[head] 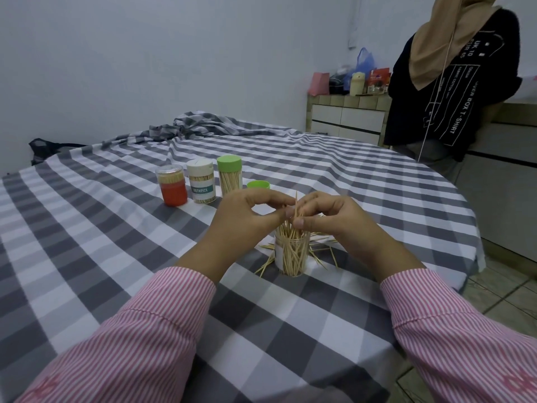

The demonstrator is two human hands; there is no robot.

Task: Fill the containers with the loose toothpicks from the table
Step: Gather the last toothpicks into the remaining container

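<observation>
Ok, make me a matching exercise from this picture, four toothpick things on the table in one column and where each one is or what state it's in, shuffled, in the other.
Things:
1. orange jar
2. white-lid jar
3. loose green lid
4. open jar

Place or state:
A. lying on the cloth, on no jar
B. leftmost in the row, lid on
C. under both hands, toothpicks sticking out of the top
D. middle of the row, label reads TOOTHPICK

Pairs: 1-B, 2-D, 3-A, 4-C
</observation>
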